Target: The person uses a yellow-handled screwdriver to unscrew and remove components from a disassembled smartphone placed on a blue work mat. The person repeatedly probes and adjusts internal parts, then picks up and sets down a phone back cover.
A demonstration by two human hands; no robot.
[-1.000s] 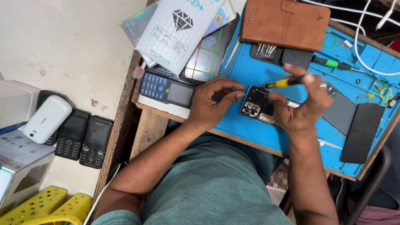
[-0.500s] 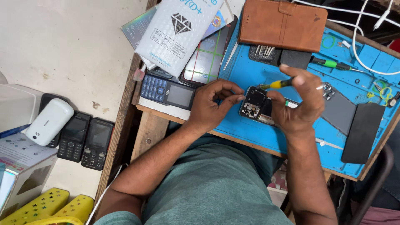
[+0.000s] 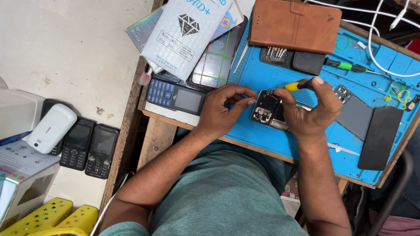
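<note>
Two hands meet over an opened smartphone [image 3: 267, 109] lying back-up on a blue repair mat [image 3: 262, 78] at centre frame. At far left, a white handset [image 3: 50, 129] and two black keypad phones [image 3: 89, 146] rest on a pale surface, well apart from the work. Moving right, a blue-keyed keypad phone [image 3: 175, 95] sits at the bench's near edge beneath a white screen-protector packet [image 3: 186, 32] and a glass panel [image 3: 216, 63]. The left hand [image 3: 221, 111] curls beside the smartphone's left edge, fingertips pinched together against it. The right hand [image 3: 313, 111] wraps its right side and pinches a yellow-handled screwdriver [image 3: 292, 85] between thumb and forefinger, tip angled down onto the exposed upper corner. Judged from this, the driver wants to stand square in the screw head under light pressure, with the left hand keeping the body from skating. Above lie a brown wallet case [image 3: 295, 24] and a bit holder [image 3: 273, 54]; to the right, a green-handled driver [image 3: 345, 65], a grey back cover [image 3: 352, 113] and a black slab [image 3: 380, 137]. Open mat lies mainly above the phone; the front edge of the mat runs close beneath the wrists, so loose screws could roll off there.
</note>
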